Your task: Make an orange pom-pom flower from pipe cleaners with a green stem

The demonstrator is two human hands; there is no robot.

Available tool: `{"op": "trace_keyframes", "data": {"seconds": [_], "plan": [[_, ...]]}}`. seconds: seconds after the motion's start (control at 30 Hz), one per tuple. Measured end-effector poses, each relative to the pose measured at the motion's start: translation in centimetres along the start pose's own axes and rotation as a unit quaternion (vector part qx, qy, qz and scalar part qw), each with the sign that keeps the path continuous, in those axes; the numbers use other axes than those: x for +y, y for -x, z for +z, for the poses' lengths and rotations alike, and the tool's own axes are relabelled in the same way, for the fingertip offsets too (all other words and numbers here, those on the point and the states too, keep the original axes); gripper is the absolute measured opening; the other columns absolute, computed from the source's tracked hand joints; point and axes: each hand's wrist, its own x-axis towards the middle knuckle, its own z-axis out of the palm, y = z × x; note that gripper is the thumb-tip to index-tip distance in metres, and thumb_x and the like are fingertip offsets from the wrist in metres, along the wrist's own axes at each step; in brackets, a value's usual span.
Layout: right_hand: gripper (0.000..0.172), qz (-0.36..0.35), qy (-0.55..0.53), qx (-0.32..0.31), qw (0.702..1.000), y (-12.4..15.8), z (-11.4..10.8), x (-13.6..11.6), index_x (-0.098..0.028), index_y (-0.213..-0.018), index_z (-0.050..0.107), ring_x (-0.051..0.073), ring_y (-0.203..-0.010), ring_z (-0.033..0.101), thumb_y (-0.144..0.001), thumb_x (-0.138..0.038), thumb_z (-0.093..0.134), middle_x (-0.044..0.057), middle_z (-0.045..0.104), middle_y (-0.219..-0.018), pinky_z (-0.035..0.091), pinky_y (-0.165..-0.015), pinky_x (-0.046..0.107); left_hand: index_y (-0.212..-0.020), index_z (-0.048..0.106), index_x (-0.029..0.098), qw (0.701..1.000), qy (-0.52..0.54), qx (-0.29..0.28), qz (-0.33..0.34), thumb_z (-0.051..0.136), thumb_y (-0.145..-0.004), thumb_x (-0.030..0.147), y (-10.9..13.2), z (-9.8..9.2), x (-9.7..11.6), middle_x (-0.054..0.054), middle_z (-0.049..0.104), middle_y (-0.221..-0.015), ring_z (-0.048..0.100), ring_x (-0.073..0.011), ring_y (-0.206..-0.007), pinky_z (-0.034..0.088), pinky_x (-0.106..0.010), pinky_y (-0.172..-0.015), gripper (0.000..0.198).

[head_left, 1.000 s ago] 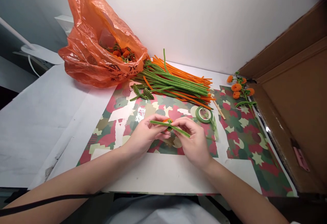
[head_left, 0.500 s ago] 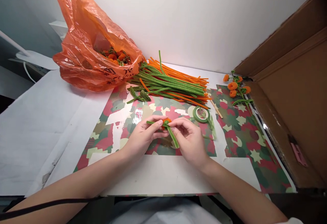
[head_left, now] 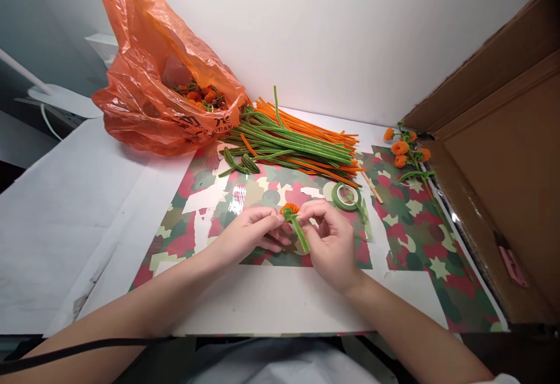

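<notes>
Far left there's a white stand with a slim pole (head_left: 65,102), just beyond the white desk (head_left: 61,215). Next up is a big crinkly orange plastic bag (head_left: 140,110) with dark printing on it, gaping open enough to show a bunch of orange flowers (head_left: 199,99) inside. By the bag's lower right lie some looped green pieces (head_left: 240,162), kinda leaf-shaped, and right behind them a fat pile of fuzzy green stems (head_left: 301,142) with orange stems (head_left: 324,130) behind and poking out underneath.

Front and center, the left hand (head_left: 251,231) has its thumb and finger pinched on the left side of a small orange flower (head_left: 289,208), other fingers loosely curled below. That flower's up between the hands, over the patterned sheet (head_left: 420,244), with a green strip (head_left: 300,236) slanting down from its base. The right hand (head_left: 331,241) is pinching in at the flower's right side, though I can't tell exactly which bit the fingertips have.

Just past that hand sits a roll of green tape (head_left: 346,196), loose end trailing, then a thin wooden stick (head_left: 373,187). Further right, a stem of orange blooms (head_left: 400,149) lies near the cardboard (head_left: 507,191), and a pink cutter (head_left: 513,266) is at the far right.
</notes>
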Motion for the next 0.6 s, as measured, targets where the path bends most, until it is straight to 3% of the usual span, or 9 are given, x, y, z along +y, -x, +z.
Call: {"op": "trace_keyframes", "data": {"seconds": [0.13,0.2,0.3,0.47,0.6], "plan": [[0.016,-0.05,0.029,-0.005,0.998,-0.08,-0.18,-0.05,-0.022,-0.079,0.058,0.015,-0.077,0.06,-0.085,-0.008,0.053,0.001,0.061,-0.079,0.049,-0.068,0.029,-0.071,0.068,0.018,0.999,-0.019,-0.038,-0.01,0.059,-0.081,0.043,0.17,0.32,0.16,-0.006,0.069,-0.076,0.066,-0.0198,-0.074,0.055,-0.03,-0.069,0.028],[0.018,-0.069,0.05,-0.013,0.996,-0.1,-0.24,-0.07,-0.022,-0.079,0.057,0.015,-0.076,0.06,-0.084,-0.005,0.052,0.001,0.061,-0.078,0.049,-0.066,0.028,-0.07,0.067,0.019,0.999,-0.01,-0.028,0.021,0.059,-0.082,0.04,0.21,0.35,0.29,-0.004,0.068,-0.075,0.065,-0.0188,-0.075,0.053,-0.03,-0.074,0.026],[0.019,-0.077,0.066,-0.021,0.995,-0.05,-0.26,-0.12,-0.022,-0.078,0.056,0.015,-0.075,0.061,-0.084,-0.006,0.051,0.001,0.062,-0.078,0.049,-0.066,0.029,-0.069,0.062,0.019,0.998,-0.028,0.0,0.064,0.061,-0.084,0.04,0.27,0.26,0.4,0.0,0.064,-0.07,0.061,-0.0145,-0.069,0.05,-0.024,-0.068,0.025],[0.014,-0.016,-0.002,-0.019,1.0,0.04,-0.04,-0.21,-0.023,-0.077,0.055,0.015,-0.078,0.062,-0.086,-0.012,0.055,0.0,0.062,-0.077,0.051,-0.069,0.028,-0.099,0.062,0.021,0.993,-0.041,-0.017,0.107,0.061,-0.085,0.04,0.42,0.41,0.2,0.001,0.06,-0.071,0.059,-0.0134,-0.065,0.048,-0.021,-0.057,0.023],[0.011,0.033,-0.06,-0.019,0.997,0.0,0.09,-0.28,-0.023,-0.078,0.054,0.013,-0.075,0.062,-0.087,-0.017,0.057,0.0,0.062,-0.078,0.052,-0.067,0.027,-0.092,0.064,0.018,0.993,-0.02,-0.016,0.115,0.065,-0.083,0.038,0.34,0.78,0.04,0.001,0.059,-0.065,0.058,-0.013,-0.061,0.045,-0.019,-0.048,0.022]]}}
